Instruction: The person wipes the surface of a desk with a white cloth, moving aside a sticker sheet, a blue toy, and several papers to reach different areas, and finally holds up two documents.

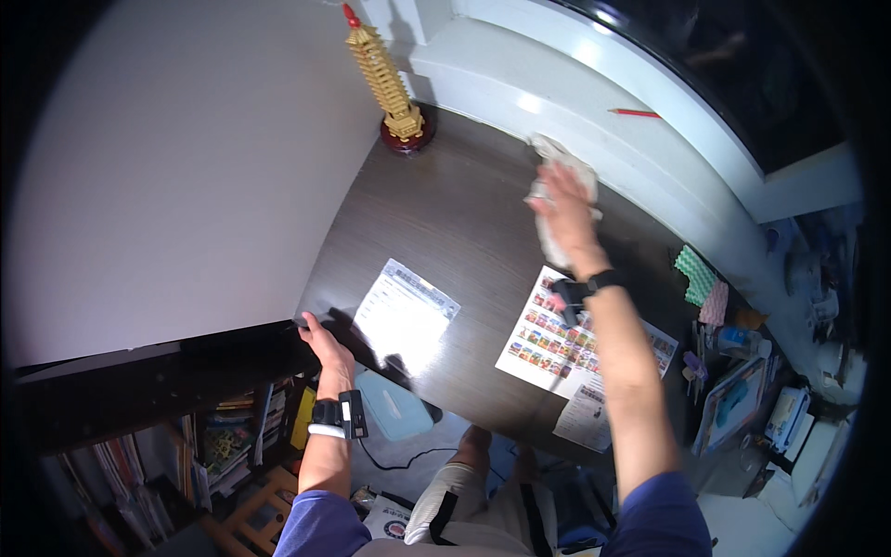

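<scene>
My right hand (pixel 565 205), slightly blurred, lies palm down over a crumpled pale cloth (pixel 550 240) on the dark wood-grain desk (pixel 445 202). The cloth sits at the desk's back edge, against the white window sill. At the front left corner of the desk, my left hand (pixel 328 351) touches the edge with its thumb up; its other fingers are mostly hidden. A printed sheet (pixel 404 313) with strong glare lies right of that hand. Under my right forearm is a sheet of small colour pictures (pixel 539 338), partly covered, with a smaller printed paper (pixel 585 418) overlapping it.
A golden pagoda model (pixel 386 83) on a dark red base stands at the back left, beside a large pale panel (pixel 188 174). A red pencil (pixel 635 113) lies on the sill (pixel 501 83). Rightward are a plastic bottle (pixel 741 342) and pens. Bookshelves (pixel 132 473) stand lower left.
</scene>
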